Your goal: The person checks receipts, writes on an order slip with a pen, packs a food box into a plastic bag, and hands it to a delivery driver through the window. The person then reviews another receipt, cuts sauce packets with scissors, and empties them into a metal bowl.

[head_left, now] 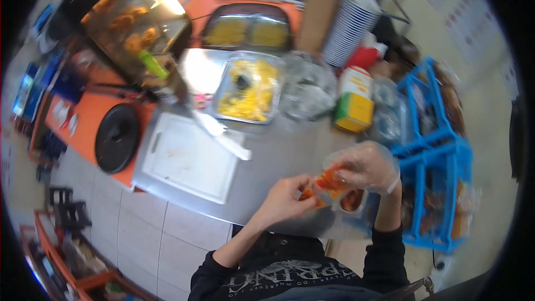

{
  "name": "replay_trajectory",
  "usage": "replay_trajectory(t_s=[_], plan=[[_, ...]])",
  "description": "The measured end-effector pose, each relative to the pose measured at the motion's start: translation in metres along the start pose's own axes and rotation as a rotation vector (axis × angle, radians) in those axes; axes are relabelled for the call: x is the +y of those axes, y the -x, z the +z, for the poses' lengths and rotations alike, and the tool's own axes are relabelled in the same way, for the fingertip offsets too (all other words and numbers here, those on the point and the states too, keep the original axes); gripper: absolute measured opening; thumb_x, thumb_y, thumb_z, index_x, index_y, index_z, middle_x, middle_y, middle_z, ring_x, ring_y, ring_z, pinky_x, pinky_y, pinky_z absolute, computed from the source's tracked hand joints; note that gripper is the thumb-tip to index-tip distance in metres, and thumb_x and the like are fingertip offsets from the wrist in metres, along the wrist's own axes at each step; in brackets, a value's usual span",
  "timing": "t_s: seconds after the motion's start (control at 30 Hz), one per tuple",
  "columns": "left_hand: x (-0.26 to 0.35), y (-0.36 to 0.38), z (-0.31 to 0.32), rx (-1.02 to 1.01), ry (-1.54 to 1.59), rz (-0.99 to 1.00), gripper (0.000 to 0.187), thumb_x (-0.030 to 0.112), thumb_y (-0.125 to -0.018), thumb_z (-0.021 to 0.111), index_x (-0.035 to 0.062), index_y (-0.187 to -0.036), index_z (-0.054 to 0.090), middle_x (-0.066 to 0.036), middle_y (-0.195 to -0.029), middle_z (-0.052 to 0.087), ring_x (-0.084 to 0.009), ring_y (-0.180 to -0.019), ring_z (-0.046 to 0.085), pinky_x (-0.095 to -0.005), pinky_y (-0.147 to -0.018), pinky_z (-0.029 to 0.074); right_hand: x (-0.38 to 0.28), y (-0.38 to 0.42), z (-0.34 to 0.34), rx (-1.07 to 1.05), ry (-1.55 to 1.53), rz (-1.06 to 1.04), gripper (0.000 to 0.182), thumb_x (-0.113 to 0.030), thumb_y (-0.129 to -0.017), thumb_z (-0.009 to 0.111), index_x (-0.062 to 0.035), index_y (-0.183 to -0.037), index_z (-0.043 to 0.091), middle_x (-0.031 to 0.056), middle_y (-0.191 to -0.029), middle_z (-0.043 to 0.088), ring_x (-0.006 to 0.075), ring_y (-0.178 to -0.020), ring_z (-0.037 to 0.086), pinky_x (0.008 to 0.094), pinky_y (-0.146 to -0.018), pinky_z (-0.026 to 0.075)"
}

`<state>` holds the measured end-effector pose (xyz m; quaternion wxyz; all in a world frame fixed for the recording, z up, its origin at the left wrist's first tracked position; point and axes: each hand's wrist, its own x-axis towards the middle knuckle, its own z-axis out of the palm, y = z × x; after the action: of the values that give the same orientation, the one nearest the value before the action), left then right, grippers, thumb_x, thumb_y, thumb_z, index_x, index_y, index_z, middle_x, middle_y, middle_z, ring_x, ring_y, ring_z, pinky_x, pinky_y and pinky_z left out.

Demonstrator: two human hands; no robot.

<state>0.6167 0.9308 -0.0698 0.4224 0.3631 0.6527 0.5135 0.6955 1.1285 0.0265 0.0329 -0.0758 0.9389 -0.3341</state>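
My left hand (pixel 290 198) is bare, its fingers pinched on the lower left end of an orange-red packet (pixel 330 181). A clear plastic glove covers my right hand (pixel 368 168), which is closed on the packet's upper right part. Blur hides what kind of packet it is; it looks shiny and partly see-through. Just below my right hand sits a small white container (pixel 352 200) with something reddish brown in it, partly covered by the hand. Both hands are over the front edge of the steel counter (pixel 273 159).
A white cutting board (pixel 186 159) lies left, with a white-handled knife (pixel 223 136) across its corner. Behind stand a tray of yellow pieces (pixel 249 89), a clear plastic bag (pixel 308 88) and a yellow-green carton (pixel 355 100). Blue baskets (pixel 432 156) line the right side.
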Motion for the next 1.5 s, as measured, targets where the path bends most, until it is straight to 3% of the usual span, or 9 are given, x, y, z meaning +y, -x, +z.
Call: replay_trajectory(t_s=[0.23,0.37,0.43,0.6,1.13,1.23,1.3,1.37,1.5], plan=[[-0.090,0.083,-0.115,0.304,0.312,-0.118,0.014,0.010,-0.083,0.064,0.0027,-0.092,0.058,-0.001,-0.080,0.062,-0.0062,-0.075,0.057,-0.0220,-0.067,0.047,0.006,-0.166,0.135,0.183,-0.759,0.218,0.017,-0.015,-0.084,0.063,-0.0027,-0.095,0.066,0.0084,-0.085,0.066,0.0094,-0.077,0.059,0.0235,-0.070,0.048],[-0.118,0.124,-0.199,0.576,0.509,-0.225,0.013,0.005,-0.082,0.064,0.0024,-0.093,0.057,-0.003,-0.091,0.062,-0.0089,-0.082,0.060,-0.0241,-0.073,0.049,0.008,-0.314,0.184,0.461,0.016,-0.062,0.012,-0.009,-0.077,0.061,0.0005,-0.081,0.067,0.0105,-0.074,0.065,0.0174,-0.069,0.063,0.0313,-0.061,0.050],[-0.127,0.132,-0.232,0.702,0.603,-0.239,0.014,0.002,-0.082,0.062,0.0018,-0.094,0.057,-0.004,-0.091,0.063,-0.0097,-0.084,0.060,-0.0250,-0.075,0.049,0.042,-0.402,0.239,0.384,0.646,0.150,0.018,-0.016,-0.078,0.061,-0.0018,-0.087,0.066,0.0152,-0.083,0.065,0.0266,-0.072,0.063,0.0388,-0.067,0.050],[-0.139,0.147,-0.284,0.821,0.717,-0.198,0.017,0.001,-0.083,0.060,0.0008,-0.099,0.056,-0.006,-0.093,0.062,-0.0102,-0.083,0.059,-0.0246,-0.076,0.048,0.079,-0.492,0.267,0.005,0.654,0.490,0.022,-0.022,-0.074,0.064,-0.0028,-0.083,0.069,0.0172,-0.089,0.067,0.0318,-0.083,0.065,0.0412,-0.073,0.052],[-0.139,0.124,-0.261,0.786,0.727,-0.229,0.017,0.003,-0.084,0.059,0.0004,-0.100,0.056,-0.007,-0.092,0.063,-0.0110,-0.083,0.060,-0.0246,-0.078,0.047,0.084,-0.480,0.247,0.251,0.365,0.528,0.029,-0.023,-0.071,0.063,0.0004,-0.088,0.067,0.0235,-0.093,0.064,0.0346,-0.089,0.063,0.0410,-0.081,0.050],[-0.128,0.127,-0.245,0.740,0.726,-0.223,0.017,0.001,-0.085,0.057,0.0006,-0.101,0.056,-0.007,-0.092,0.063,-0.0113,-0.084,0.060,-0.0238,-0.077,0.047,0.045,-0.424,0.185,0.332,0.336,0.475,0.024,-0.022,-0.078,0.060,0.0003,-0.086,0.065,0.0142,-0.076,0.065,0.0260,-0.068,0.064,0.0366,-0.059,0.051],[-0.115,0.127,-0.233,0.748,0.771,-0.243,0.021,0.002,-0.084,0.050,0.0002,-0.105,0.055,-0.006,-0.096,0.061,-0.0121,-0.092,0.057,-0.0265,-0.086,0.043,0.041,-0.350,0.163,0.338,-0.420,0.094,0.017,-0.017,-0.083,0.058,-0.0008,-0.087,0.061,0.0040,-0.065,0.058,0.0122,-0.054,0.057,0.0256,-0.044,0.044],[-0.106,0.123,-0.217,0.741,0.767,-0.198,0.021,0.002,-0.086,0.046,-0.0001,-0.106,0.054,-0.006,-0.095,0.062,-0.0122,-0.092,0.058,-0.0263,-0.086,0.043,0.009,-0.263,0.153,0.114,-0.741,0.444,0.023,-0.022,-0.084,0.061,-0.0007,-0.092,0.063,0.0031,-0.062,0.057,0.0074,-0.050,0.054,0.0227,-0.043,0.043],[-0.090,0.113,-0.175,0.650,0.770,-0.198,0.032,0.001,-0.086,0.036,-0.0017,-0.115,0.051,-0.010,-0.109,0.057,-0.0160,-0.104,0.052,-0.0290,-0.095,0.038,-0.006,-0.112,0.189,-0.347,-1.165,0.360,0.033,-0.035,-0.077,0.069,-0.0061,-0.080,0.053,-0.0041,-0.068,0.048,0.0048,-0.056,0.045,0.0188,-0.050,0.037]])
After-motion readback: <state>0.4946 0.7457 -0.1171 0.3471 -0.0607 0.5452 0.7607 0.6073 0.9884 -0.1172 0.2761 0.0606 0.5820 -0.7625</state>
